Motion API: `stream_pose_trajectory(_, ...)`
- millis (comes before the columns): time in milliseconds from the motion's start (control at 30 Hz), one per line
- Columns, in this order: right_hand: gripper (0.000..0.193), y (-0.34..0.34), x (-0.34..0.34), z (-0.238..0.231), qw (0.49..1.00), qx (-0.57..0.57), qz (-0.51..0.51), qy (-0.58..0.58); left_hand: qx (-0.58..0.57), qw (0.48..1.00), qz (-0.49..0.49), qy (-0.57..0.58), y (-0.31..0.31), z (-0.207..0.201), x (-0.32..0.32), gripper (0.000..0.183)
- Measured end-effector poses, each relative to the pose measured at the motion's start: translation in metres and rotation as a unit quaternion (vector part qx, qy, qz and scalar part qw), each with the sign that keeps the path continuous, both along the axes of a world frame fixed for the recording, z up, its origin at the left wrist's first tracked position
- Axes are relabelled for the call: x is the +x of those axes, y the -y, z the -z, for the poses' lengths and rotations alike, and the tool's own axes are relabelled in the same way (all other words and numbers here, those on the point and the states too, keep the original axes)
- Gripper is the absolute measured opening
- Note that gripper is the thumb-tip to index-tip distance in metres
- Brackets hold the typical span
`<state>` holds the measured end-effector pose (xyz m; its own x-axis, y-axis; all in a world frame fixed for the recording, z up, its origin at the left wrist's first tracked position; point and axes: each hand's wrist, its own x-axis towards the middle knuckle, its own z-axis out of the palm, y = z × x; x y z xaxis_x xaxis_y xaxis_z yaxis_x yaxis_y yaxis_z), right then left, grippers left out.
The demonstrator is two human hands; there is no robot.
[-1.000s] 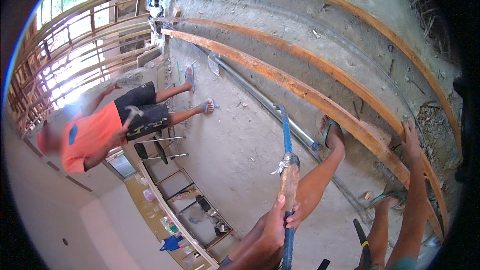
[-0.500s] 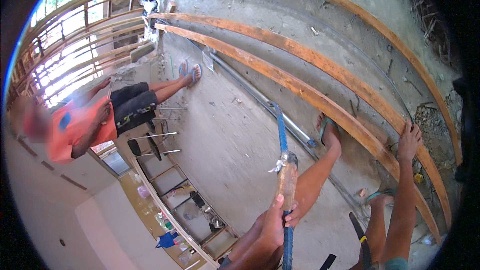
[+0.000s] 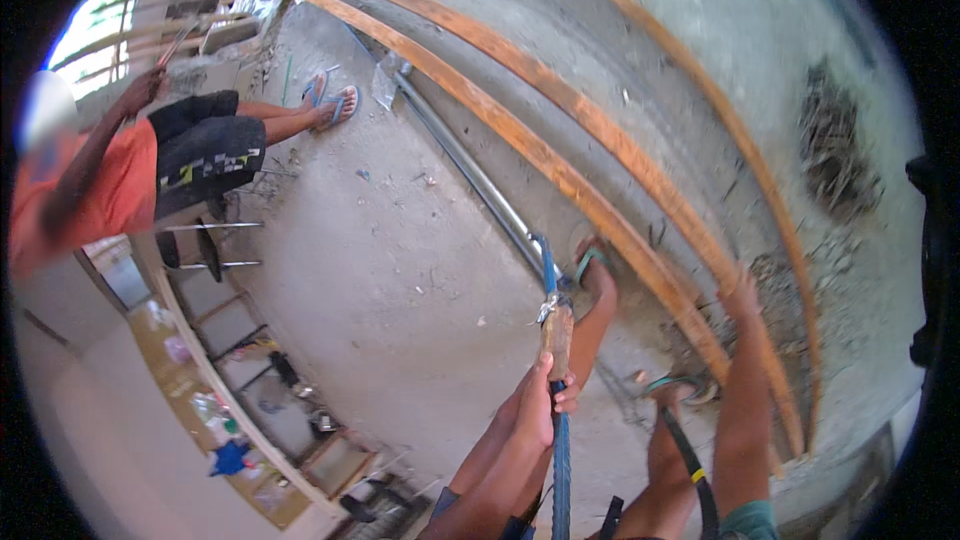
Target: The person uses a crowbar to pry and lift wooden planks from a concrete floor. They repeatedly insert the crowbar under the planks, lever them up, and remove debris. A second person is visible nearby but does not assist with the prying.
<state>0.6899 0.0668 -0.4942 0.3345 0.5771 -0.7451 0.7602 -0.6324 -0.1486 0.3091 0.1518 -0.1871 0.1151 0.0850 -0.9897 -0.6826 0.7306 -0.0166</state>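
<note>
My left hand (image 3: 538, 402) grips a long pole (image 3: 556, 340) that has a blue shaft and a wooden middle section bound with pale tape. The pole runs from the lower edge toward the floor ahead. My right hand (image 3: 741, 292) reaches forward and rests on the nearer of two long wooden planks (image 3: 560, 172) lying on the concrete floor (image 3: 400, 270). My feet in green-strapped sandals (image 3: 592, 262) stand between the pole and the planks.
A person in an orange shirt and black shorts (image 3: 150, 165) stands at the left with a raised hand holding a tool. A grey metal pipe (image 3: 470, 180) lies along the planks. Dark rubble (image 3: 832, 145) sits at the right. A black strap (image 3: 690, 460) hangs by my leg.
The view has swung, so the planks and pipe sit higher and nearer. The person in orange has shifted left and raised an arm. My left hand stays on the pole, my right on the plank.
</note>
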Motion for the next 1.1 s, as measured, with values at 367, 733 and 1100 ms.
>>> stream_pose_trajectory(367,0.057,-0.204,-0.195,-0.464,0.751,-0.204,0.364,-0.511,0.106,0.907,0.287,-0.290,-0.099,-0.048,0.019,0.050)
stream_pose_trajectory(733,0.040,-0.385,-0.124,-0.568,0.973,0.054,-0.045,-0.218,0.273,0.945,0.134,-0.121,-0.330,-0.196,0.072,0.065)
stream_pose_trajectory(1100,0.038,-0.599,0.053,-0.519,0.979,-0.028,-0.201,-0.029,-0.050,0.942,0.051,-0.328,-0.329,-0.212,-0.101,0.047)
